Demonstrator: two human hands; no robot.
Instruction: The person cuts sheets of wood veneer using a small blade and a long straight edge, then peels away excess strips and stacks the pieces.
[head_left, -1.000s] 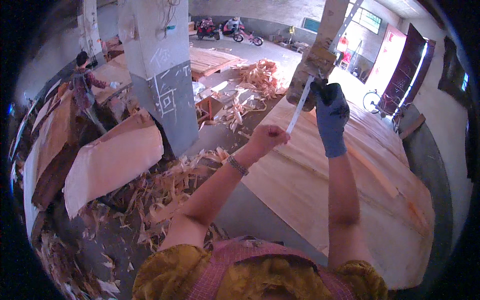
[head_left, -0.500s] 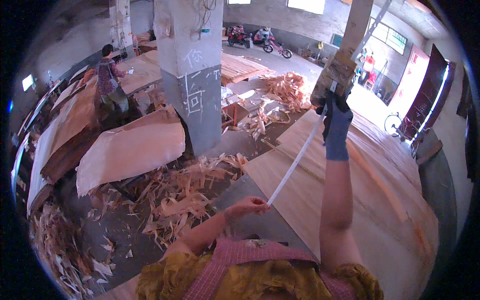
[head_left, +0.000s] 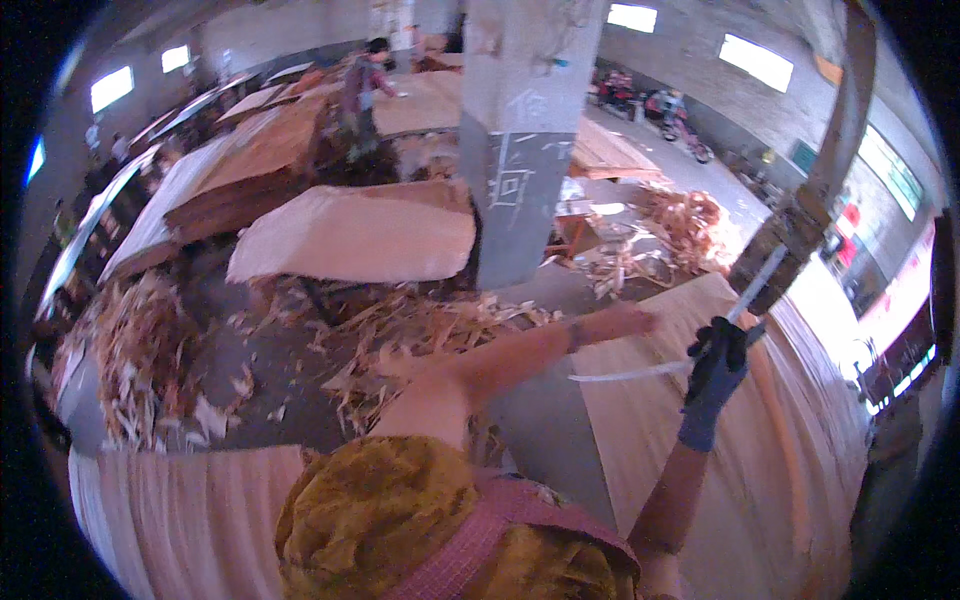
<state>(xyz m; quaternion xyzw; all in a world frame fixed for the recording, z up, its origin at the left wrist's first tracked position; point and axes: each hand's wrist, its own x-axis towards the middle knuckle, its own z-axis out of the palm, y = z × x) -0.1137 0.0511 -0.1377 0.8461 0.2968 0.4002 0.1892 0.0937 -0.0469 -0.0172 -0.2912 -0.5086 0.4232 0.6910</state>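
My right hand, in a blue-grey glove with dark fingers, is closed round a narrow white strip of tape. Above the glove the strip runs up to a worn wooden block on a slanting post; its loose end sticks out to the left, slightly curved. Bare and smeared by motion, my left hand reaches rightward above the strip, apart from it; its fingers cannot be made out. Beneath both hands lie broad, thin wood veneer sheets.
A painted pillar stands ahead. Veneer scraps litter the floor, with another heap beyond. Left of the pillar are a pale sheet and a tall veneer stack. A person stands by the far stacks.
My view has swung left. My left hand has let go of the strip's lower end and moved right. My right hand has come down from the block, and the strip's end now points left.
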